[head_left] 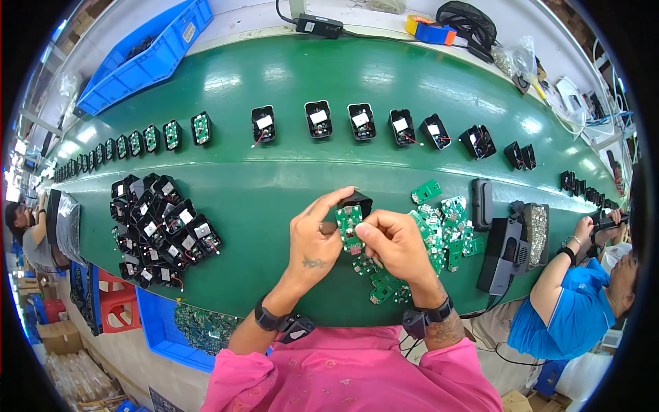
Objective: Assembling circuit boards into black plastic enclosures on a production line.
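green circuit board point(349, 223) stands upright, long axis vertical, pinched by left hand point(314, 240) and right hand point(398, 244).

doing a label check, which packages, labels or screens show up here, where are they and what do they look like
White labels: small squares inside the black housings in the far row on the green belt.
White labels: same kind, in the housings heaped left of the left hand.
Blue bin: long, far left, with a pale sticker on its side.
Clear bags: crumpled, far right.
Cardboard boxes: brown, floor at lower left.
Screens: none seen.
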### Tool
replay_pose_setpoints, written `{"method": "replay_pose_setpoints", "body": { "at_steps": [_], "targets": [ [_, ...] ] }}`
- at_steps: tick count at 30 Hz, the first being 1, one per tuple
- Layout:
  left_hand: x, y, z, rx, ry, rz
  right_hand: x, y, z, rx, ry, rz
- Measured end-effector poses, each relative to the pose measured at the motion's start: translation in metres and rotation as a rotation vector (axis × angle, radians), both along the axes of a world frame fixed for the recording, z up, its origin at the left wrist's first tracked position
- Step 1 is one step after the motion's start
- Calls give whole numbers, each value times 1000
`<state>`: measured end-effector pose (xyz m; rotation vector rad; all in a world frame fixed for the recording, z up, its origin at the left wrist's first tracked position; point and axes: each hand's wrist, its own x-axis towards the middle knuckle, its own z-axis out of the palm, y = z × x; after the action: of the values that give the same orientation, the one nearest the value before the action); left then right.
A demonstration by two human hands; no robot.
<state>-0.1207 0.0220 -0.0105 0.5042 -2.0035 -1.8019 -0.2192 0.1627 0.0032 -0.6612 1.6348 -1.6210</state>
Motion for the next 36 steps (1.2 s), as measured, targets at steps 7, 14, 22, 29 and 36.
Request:
{"method": "replay_pose_setpoints", "body": {
  "at_steps": [7, 14, 22, 29, 36],
  "targets": [
    [-3, 8, 6, -66, 57, 69, 3, -5, -6, 83, 295, -178],
    [-4, 2, 3, 256, 76, -104, 8, -11, -8, 124, 707, -286],
    [-7, 8, 0, 300, -44, 1, 13, -17, -13, 158, 546, -223],
    [-5, 15, -21, 213, 72, 86, 15, -21, -12, 71, 487, -169],
    [4, 1, 8, 33, -13, 103, 24, -23, -15, 64, 507, -182]
  ]
}}
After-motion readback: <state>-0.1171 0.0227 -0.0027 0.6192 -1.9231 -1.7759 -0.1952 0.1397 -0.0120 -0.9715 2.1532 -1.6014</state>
